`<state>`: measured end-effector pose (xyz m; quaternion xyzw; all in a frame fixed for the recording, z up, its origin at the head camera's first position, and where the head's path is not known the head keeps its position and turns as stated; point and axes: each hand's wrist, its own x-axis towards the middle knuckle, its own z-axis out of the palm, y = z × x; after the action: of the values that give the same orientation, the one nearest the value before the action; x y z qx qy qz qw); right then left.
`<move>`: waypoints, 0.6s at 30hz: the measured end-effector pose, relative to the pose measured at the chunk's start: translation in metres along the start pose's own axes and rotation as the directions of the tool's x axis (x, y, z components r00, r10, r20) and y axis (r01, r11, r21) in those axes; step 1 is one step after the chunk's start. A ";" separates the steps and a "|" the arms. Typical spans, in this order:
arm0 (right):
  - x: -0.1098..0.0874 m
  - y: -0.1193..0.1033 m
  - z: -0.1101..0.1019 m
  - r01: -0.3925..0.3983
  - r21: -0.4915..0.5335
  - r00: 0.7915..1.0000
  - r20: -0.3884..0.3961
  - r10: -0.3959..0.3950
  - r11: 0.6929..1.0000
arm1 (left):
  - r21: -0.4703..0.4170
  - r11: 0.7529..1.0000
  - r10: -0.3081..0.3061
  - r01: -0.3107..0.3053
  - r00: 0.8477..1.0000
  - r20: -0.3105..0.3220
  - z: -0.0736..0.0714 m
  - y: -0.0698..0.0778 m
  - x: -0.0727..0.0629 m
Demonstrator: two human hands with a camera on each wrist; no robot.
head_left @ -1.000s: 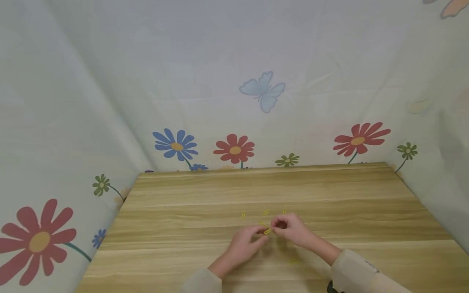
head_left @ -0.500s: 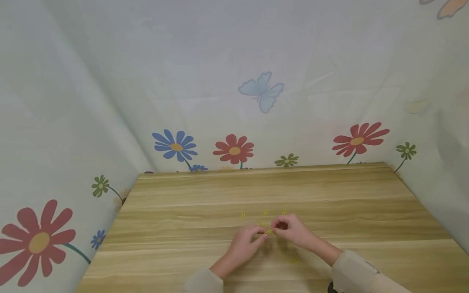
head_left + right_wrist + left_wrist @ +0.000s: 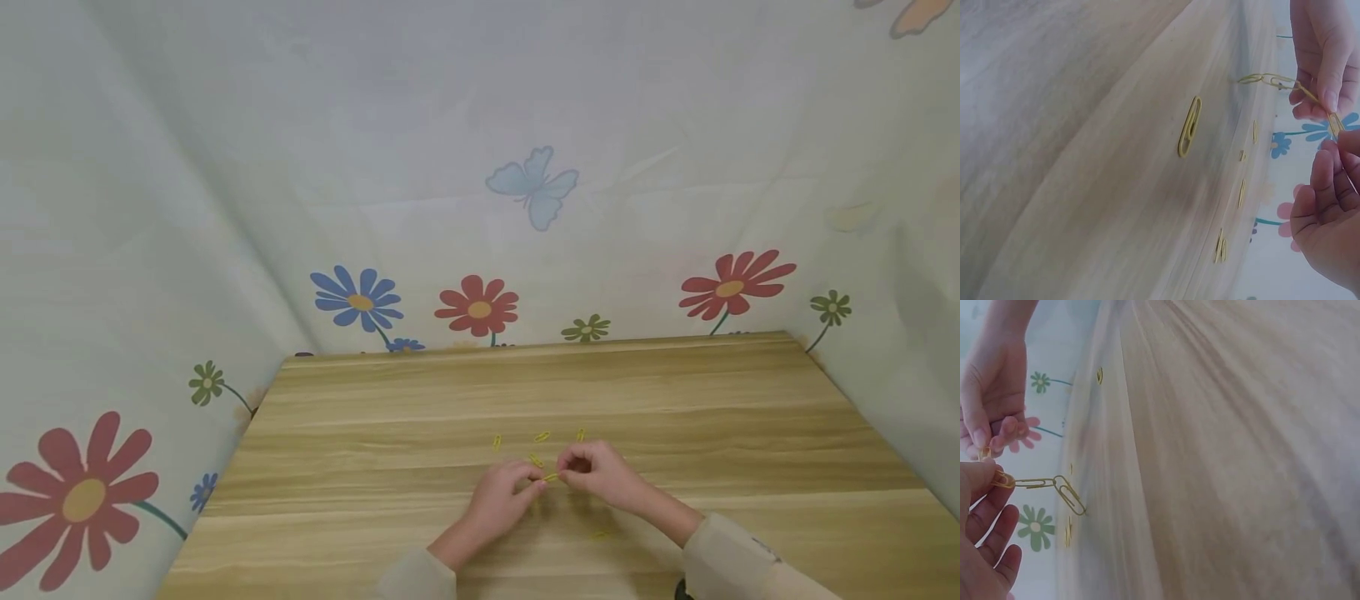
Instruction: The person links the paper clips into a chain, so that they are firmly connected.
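In the head view my left hand and right hand meet above the table, with a yellow paper clip between their fingertips. My left hand pinches a paper clip between thumb and finger. Linked to it, a short chain of paper clips extends toward the tabletop. The right hand pinches a paper clip whose other end lies close to the left fingertips. Whether this clip is hooked into the chain is hidden by the fingers.
Several loose yellow paper clips lie on the wooden table: one clip near the right forearm, others, such as a clip and a clip, beyond the hands. A flower-printed curtain surrounds the table's back and sides.
The paper clip between my fingertips has tilted a little closer to level. Both hands have stayed almost in place, the right one shifting very slightly down; the loose clips lie unchanged.
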<state>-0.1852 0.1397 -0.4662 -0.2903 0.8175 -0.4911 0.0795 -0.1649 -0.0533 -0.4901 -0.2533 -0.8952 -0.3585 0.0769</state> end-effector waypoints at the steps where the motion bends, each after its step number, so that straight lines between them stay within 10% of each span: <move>1: -0.001 0.001 -0.001 0.004 0.001 1.000 0.001 -0.004 1.000 | 0.005 1.000 -0.001 0.001 1.000 0.002 -0.001 0.000 0.000; 18: -0.024 0.031 -0.013 0.054 -0.306 0.992 0.124 -0.016 0.951 | 0.045 0.999 -0.023 0.023 1.000 0.000 -0.009 -0.004 0.003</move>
<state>-0.1832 0.1736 -0.4892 -0.3425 0.8727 -0.3403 0.0733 -0.1698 -0.0612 -0.4852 -0.2415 -0.9059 -0.3391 0.0780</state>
